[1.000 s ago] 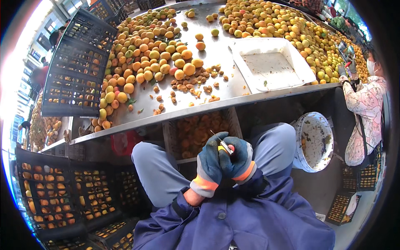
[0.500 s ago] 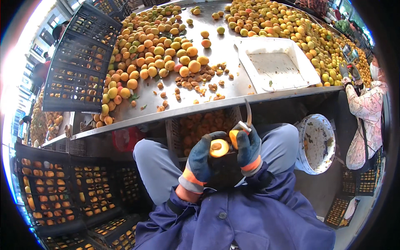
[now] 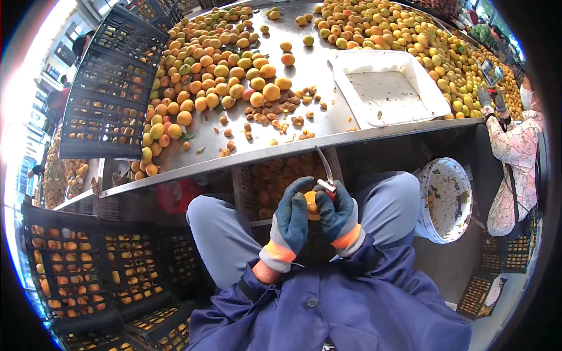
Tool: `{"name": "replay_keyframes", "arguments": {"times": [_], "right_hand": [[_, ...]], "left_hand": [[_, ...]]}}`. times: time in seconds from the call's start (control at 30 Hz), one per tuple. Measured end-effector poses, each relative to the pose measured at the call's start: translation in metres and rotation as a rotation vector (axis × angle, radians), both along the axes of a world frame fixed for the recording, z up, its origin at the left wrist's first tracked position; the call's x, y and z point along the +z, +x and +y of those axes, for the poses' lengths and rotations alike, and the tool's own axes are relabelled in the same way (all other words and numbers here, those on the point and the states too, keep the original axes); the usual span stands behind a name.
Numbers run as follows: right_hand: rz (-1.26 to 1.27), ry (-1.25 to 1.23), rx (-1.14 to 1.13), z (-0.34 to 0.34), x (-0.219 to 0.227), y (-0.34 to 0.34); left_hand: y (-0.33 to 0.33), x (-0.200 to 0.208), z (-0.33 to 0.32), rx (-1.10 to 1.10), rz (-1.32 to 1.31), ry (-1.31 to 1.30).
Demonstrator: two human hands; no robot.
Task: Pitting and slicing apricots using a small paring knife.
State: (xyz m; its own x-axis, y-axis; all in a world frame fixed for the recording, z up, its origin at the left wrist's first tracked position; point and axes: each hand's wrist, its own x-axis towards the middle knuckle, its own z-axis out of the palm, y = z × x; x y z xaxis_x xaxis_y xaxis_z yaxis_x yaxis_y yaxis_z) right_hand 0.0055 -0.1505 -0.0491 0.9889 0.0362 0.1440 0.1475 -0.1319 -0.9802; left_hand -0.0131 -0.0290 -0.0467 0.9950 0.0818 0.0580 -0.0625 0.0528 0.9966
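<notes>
The counter [image 3: 319,67] bore two heaps of fruit [image 3: 221,71], one toward its left end, one toward its right end. Loose pits [image 3: 271,116] lay near the front edge, left of a white tray [image 3: 383,93].

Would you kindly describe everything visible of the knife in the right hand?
The knife has a slim, curved, metallic-looking blade, its tip pointing up and slightly left in the picture, towards the table edge. A whitish and reddish piece shows at its base. The gloved right hand grips it, hiding the rest of the handle.
</notes>
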Motion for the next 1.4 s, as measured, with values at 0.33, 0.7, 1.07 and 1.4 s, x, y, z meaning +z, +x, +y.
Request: {"name": "replay_keyframes", "arguments": {"times": [0.33, 0.7, 1.07, 1.4], "right_hand": [[-0.208, -0.005, 0.100, -0.004, 0.005, -0.003], [0.130, 0.453, 0.077, -0.015, 0.000, 0.009], [-0.155, 0.869, 0.080, 0.009, 0.049, 0.038], [-0.327, 0.655, -0.050, 0.027, 0.044, 0.065]], "left_hand": [[-0.001, 0.000, -0.001, -0.068, 0.157, -0.285], [0.002, 0.001, 0.015, -0.179, 0.232, -0.400], [0.024, 0.019, 0.016, -0.120, 0.390, -0.822], [0.052, 0.034, 0.014, -0.042, 0.381, -0.610]]}}
